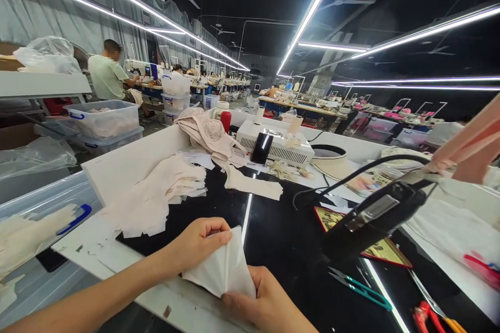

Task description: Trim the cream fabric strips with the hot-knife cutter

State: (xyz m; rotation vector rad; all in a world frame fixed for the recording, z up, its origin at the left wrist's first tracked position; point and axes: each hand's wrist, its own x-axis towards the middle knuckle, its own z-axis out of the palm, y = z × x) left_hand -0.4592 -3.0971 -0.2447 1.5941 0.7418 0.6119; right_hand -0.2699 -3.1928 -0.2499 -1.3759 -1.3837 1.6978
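Cloth is pinched in left hand and right hand; green snips lie right on black tabletop.

Between the fingers, the white cloth looks thin, smooth and matt, with a raised seam. Just beyond them, the table is black, glossy and mirror-smooth; its pale edge nearest the fingers is duller and scuffed. Left of the fingers, the pale cloth pieces are matt and ragged-edged, and further left the bin is clear, shiny plastic. Right of the fingers, the snips pair bright metal blades with smooth teal handles, while the black device looks like smooth plastic with a shiny silvery plate. Well beyond the fingers, the phone has a glossy face.
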